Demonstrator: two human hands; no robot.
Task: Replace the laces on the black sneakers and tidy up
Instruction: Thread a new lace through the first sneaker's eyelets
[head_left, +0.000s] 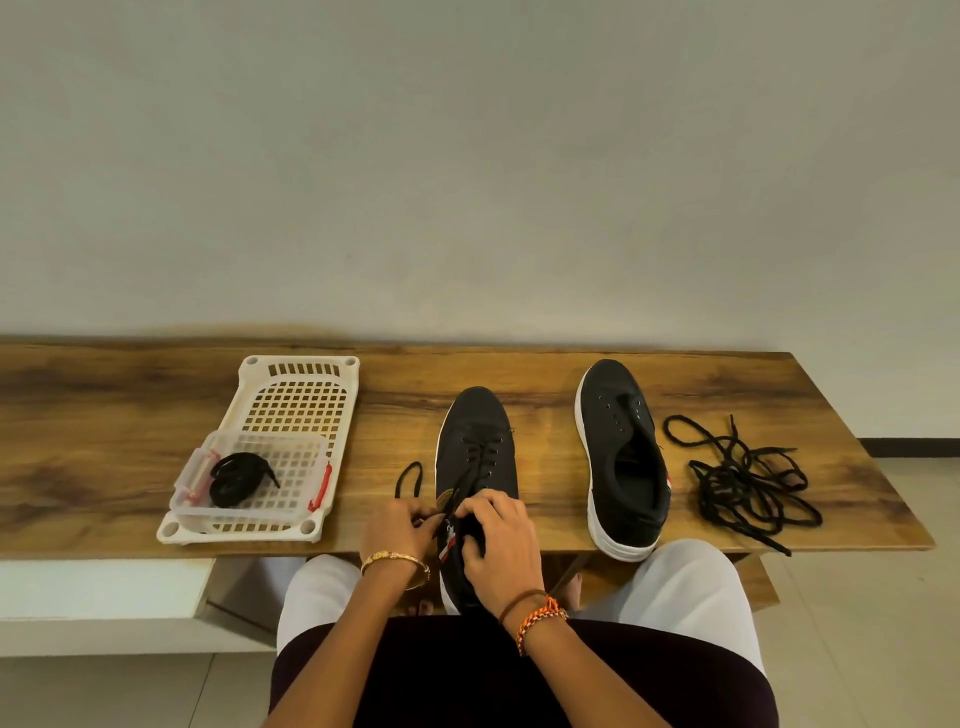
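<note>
Right hand: nearest cam, fingers curled round collar/tongue of laced sneaker, gripping it; red-orange thread bands on wrist.
Left hand: just left of same sneaker, fingertips pinching black lace end by upper eyelets; gold bangle on wrist.
Laced sneaker: black w/ white sole, centre of bench, toe pointing to wall, heel hanging over near edge betw knees; lace crossed thru several eyelets, upper ones not yet done.
Loose lace loop: black, lying on wood just left of laced sneaker.
Unlaced sneaker: right of laced sneaker, apart from it, upright, toe to wall, eyelets bare, tongue open.
Lace tangle: black heap on wood, right of unlaced sneaker, far side from laced one.
Clear box: well left of laced sneaker, red clips on sides, sitting at near end of tray; coiled black lace inside.
Tray: white, perforated, under box, stretching toward wall.
Bench: wood-grain top, against pale wall, carrying all above.
</note>
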